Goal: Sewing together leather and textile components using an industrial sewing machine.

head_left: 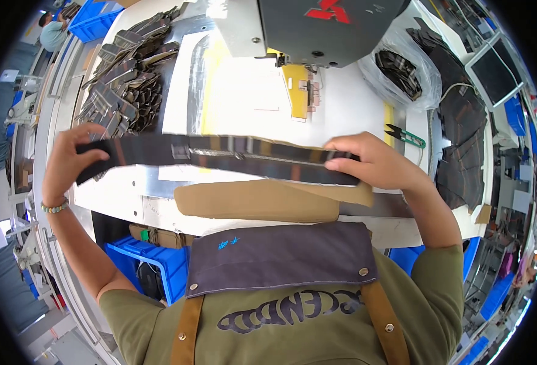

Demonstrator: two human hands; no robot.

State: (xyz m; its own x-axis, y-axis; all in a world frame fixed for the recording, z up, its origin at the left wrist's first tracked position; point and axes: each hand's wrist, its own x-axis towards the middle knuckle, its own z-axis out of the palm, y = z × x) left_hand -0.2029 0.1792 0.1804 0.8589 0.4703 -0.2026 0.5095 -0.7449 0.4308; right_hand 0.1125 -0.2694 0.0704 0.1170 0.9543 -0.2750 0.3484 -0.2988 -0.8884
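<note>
A long dark plaid fabric strip with a silver zipper (207, 155) stretches level between my two hands over the near edge of the machine bed. My left hand (77, 161) grips its left end between thumb and fingers, and my right hand (362, 158) pinches its right end. Tan padded pieces (256, 201) lie just below the strip, one partly over another near my right hand. Above it, a sewing machine head (323, 30) stands over a white surface (232, 103) with a yellow plate (296, 91) under the needle area.
Piled dark fabric pieces (122, 85) lie left, a bag of pieces (402, 73) and green-handled snips (411, 137) right, with dark fabric (463, 152) and a screen (493, 70) beyond. Blue bins (159, 267) sit below the table. A co-worker (52, 30) is at the upper left.
</note>
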